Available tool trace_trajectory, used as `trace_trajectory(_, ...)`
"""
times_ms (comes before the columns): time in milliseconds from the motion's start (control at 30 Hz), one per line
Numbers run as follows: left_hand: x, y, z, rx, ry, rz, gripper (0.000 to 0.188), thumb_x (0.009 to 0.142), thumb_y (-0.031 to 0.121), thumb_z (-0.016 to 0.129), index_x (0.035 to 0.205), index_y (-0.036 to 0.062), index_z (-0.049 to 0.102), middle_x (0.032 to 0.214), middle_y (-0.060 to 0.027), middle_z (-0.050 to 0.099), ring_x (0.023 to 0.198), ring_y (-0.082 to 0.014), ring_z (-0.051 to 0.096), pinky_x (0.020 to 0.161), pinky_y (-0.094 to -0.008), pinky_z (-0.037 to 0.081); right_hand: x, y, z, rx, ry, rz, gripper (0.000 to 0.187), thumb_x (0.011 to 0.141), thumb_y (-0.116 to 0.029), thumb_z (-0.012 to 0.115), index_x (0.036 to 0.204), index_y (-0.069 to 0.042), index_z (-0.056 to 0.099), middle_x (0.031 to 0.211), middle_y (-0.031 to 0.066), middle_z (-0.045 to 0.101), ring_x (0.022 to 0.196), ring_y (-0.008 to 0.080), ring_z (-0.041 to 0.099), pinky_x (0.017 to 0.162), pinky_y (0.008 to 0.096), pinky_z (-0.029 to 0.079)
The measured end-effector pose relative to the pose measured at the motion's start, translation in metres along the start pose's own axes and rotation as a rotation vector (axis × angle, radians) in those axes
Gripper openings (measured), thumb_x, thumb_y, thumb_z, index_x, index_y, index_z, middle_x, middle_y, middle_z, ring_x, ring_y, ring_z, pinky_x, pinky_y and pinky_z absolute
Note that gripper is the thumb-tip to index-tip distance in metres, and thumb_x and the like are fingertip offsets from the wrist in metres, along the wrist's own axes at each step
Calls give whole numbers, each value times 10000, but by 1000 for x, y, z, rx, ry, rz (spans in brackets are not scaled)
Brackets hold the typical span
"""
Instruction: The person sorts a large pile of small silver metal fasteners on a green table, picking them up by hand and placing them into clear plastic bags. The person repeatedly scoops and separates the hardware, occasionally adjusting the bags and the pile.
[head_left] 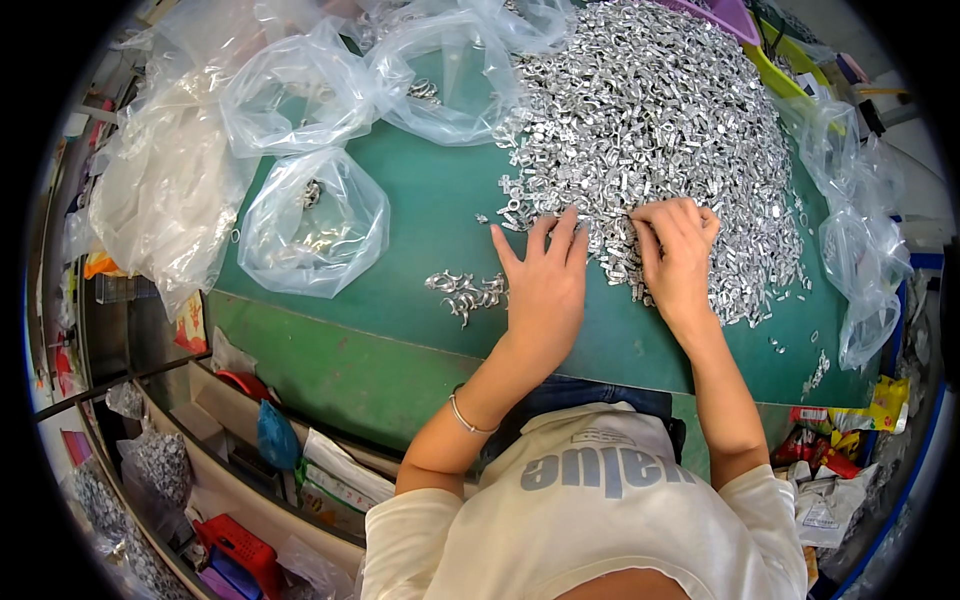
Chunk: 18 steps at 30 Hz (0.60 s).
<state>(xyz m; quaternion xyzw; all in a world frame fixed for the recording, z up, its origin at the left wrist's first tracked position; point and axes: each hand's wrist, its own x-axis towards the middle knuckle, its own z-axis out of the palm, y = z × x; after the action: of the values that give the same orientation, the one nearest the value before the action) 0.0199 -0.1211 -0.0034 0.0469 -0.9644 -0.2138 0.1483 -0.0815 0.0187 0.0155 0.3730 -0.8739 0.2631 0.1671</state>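
Note:
A large heap of small silver metal pieces (pixel 650 120) covers the right half of the green table top (pixel 420 200). At the heap's near left edge, my left hand (pixel 545 285) rests with its fingers spread and pointing away from me, its fingertips by the outermost pieces. My right hand (pixel 680 255) is over the heap's near side, fingers bent and drawn in toward the thumb; what they pinch, if anything, is too small to make out. Left of my left hand lies a small separate group of curved silver pieces (pixel 467 294).
Clear plastic bags stand open on the left, one (pixel 315 225) with a few metal pieces inside. Another clear bag (pixel 855 230) hangs over the right edge. Purple and yellow-green baskets (pixel 785 65) are at the far right. Open drawers (pixel 240 440) hold bagged pieces at lower left.

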Motion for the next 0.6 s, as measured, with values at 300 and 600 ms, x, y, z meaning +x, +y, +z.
trace_trajectory(300,-29,7,-10,-102,-136,179,411,784,6,582,1194,-14,575,1289,-155,506,1281,-356,416,1100,-601,262,-6,-12,-7,99,-220,-100,273,805,-49,667,1075,-64,625,1192,73,586,1118,272,516,965,451,335)
trace_trajectory(600,-19,0,-13,-154,84,-113,337,837,23,639,1171,36,593,1174,-102,553,1092,-291,513,896,-420,366,-16,-6,-22,106,-145,-28,186,773,-78,707,949,-59,649,1155,71,581,1148,270,506,963,453,348)
